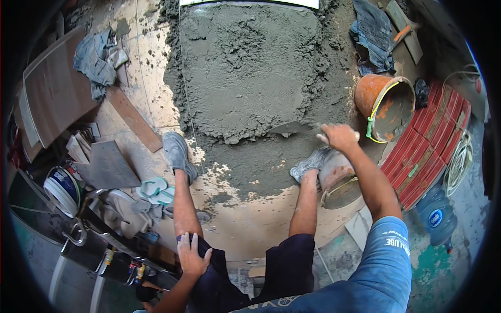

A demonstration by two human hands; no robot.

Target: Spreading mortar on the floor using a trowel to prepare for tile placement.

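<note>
My right hand (pixel 339 136) grips the handle of a trowel (pixel 295 127). Its grey blade lies flat at the near edge of a wide bed of wet mortar (pixel 250 68) spread on the floor. My left hand (pixel 192 255) rests flat on my left thigh, fingers spread, holding nothing. My two feet in mortar-caked shoes, left shoe (pixel 177 154) and right shoe (pixel 309 163), stand on the tiled floor at the mortar's near rim.
An orange bucket (pixel 383 104) stands right of the mortar; a smaller dirty bucket (pixel 339 180) sits by my right foot. Red boxes (pixel 425 151), a water bottle (pixel 436 216) and coiled hose lie right. Tiles (pixel 55 88), rags, sandals (pixel 154 188) and a paint pail (pixel 62 188) crowd the left.
</note>
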